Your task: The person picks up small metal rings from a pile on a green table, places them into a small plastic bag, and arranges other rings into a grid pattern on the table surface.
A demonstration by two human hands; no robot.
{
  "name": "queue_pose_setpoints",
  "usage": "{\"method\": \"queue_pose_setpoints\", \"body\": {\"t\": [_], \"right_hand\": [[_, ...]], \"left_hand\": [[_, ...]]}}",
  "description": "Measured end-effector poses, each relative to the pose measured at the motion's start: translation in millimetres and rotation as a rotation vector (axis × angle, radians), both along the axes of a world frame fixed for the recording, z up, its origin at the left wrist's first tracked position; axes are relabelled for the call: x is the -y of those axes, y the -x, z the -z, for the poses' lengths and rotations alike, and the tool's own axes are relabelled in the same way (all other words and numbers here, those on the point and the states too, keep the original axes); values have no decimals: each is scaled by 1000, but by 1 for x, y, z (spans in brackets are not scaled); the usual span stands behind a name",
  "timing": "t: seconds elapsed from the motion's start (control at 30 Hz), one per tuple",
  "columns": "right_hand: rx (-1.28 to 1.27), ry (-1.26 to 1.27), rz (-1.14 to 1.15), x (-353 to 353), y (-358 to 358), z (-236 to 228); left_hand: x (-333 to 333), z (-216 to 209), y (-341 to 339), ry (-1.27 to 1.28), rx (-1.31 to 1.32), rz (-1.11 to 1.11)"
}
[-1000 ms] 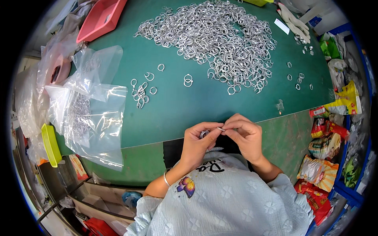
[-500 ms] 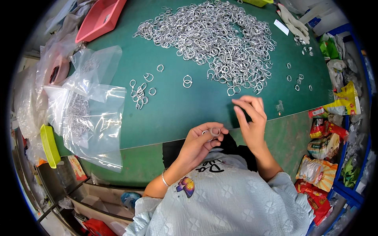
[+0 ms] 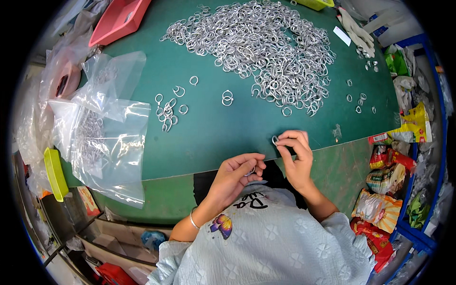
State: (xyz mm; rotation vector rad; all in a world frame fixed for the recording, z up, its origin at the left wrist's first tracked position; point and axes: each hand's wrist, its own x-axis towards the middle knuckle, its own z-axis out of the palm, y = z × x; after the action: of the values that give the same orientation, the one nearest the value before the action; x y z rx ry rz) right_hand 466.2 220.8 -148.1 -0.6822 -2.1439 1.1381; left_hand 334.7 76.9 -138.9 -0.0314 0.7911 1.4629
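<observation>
A silvery metal ring [image 3: 274,140] is pinched between the thumb and fingertips of my right hand [image 3: 297,154], just over the table's near edge. My left hand [image 3: 232,179] is closed on a metal ring [image 3: 250,171], partly hidden by its thumb and fingers. Both hands are close together but apart, in front of my body. Beyond them a big heap of metal rings [image 3: 266,47] covers the far middle of the green table [image 3: 209,137]. A pair of rings [image 3: 227,98] lies by itself, and a small cluster of rings [image 3: 167,114] lies to its left.
Clear plastic bags [image 3: 116,156] with rings inside lie at the left, near a pink tray [image 3: 121,23] and a yellow-green tray [image 3: 56,175]. Several loose rings [image 3: 358,109] and a white glove [image 3: 354,28] lie at the right. Colourful packages [image 3: 380,209] fill a blue rack [image 3: 418,232].
My right hand has come nearer, away from the heap, and a ring now shows at its fingertips. My left fingers have folded further over their ring.
</observation>
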Motion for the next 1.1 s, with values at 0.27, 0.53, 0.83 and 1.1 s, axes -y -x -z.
{"method": "queue_pose_setpoints", "body": {"t": [0.27,0.53,0.83,1.1], "right_hand": [[-404,1670,-217,18,10,-20],[-264,1298,-174,17,15,-17],[95,-251,-156,-19,102,-15],[125,-522,-173,-23,131,7]], "left_hand": [[-10,-13,-7,-66,-278,-178],[-10,-7,-1,-42,-213,-220],[9,7,8,-102,-74,-276],[12,-3,20,-132,-43,-402]]}}
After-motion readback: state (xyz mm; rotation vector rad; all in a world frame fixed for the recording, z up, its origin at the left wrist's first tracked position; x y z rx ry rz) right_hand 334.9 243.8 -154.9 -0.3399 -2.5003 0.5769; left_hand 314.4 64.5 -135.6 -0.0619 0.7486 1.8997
